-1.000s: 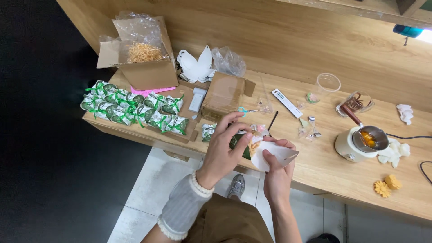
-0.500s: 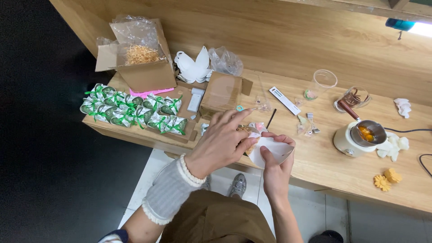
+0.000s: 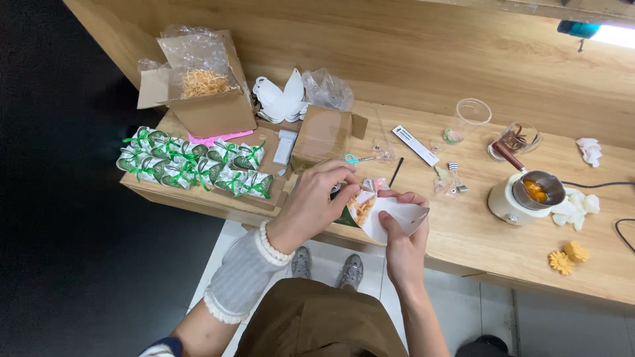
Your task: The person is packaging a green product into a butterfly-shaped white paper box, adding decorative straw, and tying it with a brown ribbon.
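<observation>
Fig.: paper cone [image 3: 390,218], white outside w/ green edge, cupped in right hand [image 3: 403,248] above bench edge; still open, partly filled w/ straw-like shreds. Left hand [image 3: 317,201] pinching flap at cone mouth. Approx. a dozen finished ribbon-tied packets [image 3: 195,165] at left; shred box [image 3: 202,92] nearby.

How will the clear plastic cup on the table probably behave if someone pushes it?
The clear plastic cup looks thin and nearly empty, so it is probably light and would slide or tip easily. It stands upright on smooth wood, apart from other things. Its walls would likely flex if squeezed.
</observation>
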